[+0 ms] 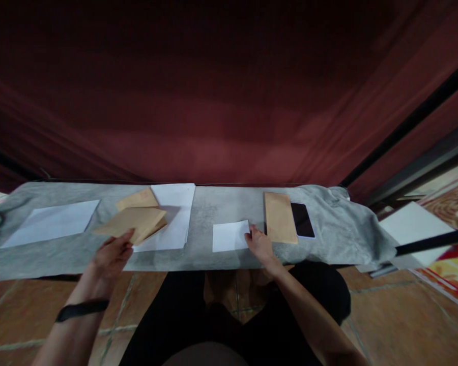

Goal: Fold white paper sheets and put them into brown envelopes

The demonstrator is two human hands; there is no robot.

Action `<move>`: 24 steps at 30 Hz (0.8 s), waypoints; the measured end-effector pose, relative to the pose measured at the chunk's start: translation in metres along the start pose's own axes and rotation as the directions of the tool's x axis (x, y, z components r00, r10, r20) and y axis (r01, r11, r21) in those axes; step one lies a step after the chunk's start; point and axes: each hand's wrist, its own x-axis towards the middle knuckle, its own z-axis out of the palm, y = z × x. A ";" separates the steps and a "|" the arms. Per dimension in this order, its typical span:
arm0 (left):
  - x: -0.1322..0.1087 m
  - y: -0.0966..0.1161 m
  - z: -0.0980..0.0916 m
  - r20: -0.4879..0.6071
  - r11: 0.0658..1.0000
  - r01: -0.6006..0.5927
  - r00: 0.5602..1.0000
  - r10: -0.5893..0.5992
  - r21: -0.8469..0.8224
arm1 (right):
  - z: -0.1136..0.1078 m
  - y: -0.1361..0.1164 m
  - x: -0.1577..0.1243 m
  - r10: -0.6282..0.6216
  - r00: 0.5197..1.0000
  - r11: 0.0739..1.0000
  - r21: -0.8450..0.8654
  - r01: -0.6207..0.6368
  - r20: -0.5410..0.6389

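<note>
My left hand (114, 254) is closed on a brown paper envelope (137, 219), which it holds up at a tilt over other brown envelopes (139, 198) and a stack of white paper (179, 218). Right of the middle, a smaller white sheet, perhaps folded, (230, 236) lies on the grey cloth (209, 203). At its right edge, my right hand (260, 243) has its fingers pinched on the sheet. Just beyond that hand lies another brown envelope (280, 217), flat on the cloth.
A phone (303, 220) lies beside the right envelope. At the far left is a large white sheet (51, 223). The narrow cloth-covered table backs onto a dark red fabric wall (229, 127). A black pole (435, 241) and a white board (416, 229) stand at the right.
</note>
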 end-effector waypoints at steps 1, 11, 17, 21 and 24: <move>-0.009 -0.006 0.012 0.040 0.999 0.051 0.998 -0.050 -0.017 | -0.002 -0.001 -0.002 -0.007 0.999 1.000 -0.003 0.007 -0.031; -0.138 -0.116 0.139 0.310 0.976 0.161 0.944 -0.110 -0.145 | 0.013 -0.017 -0.006 -0.230 0.971 0.629 0.751 0.200 -0.066; -0.166 -0.133 0.153 0.416 0.994 0.103 0.906 -0.080 -0.033 | 0.029 -0.024 -0.001 -0.164 0.986 0.429 0.902 0.046 0.028; -0.165 -0.135 0.153 0.417 0.986 0.155 0.901 -0.117 -0.060 | 0.016 -0.025 0.002 -0.153 0.988 0.466 0.884 0.040 0.036; -0.156 -0.134 0.151 0.438 0.945 0.303 0.871 -0.221 -0.126 | 0.007 -0.023 0.001 -0.162 0.980 0.382 0.923 -0.043 0.113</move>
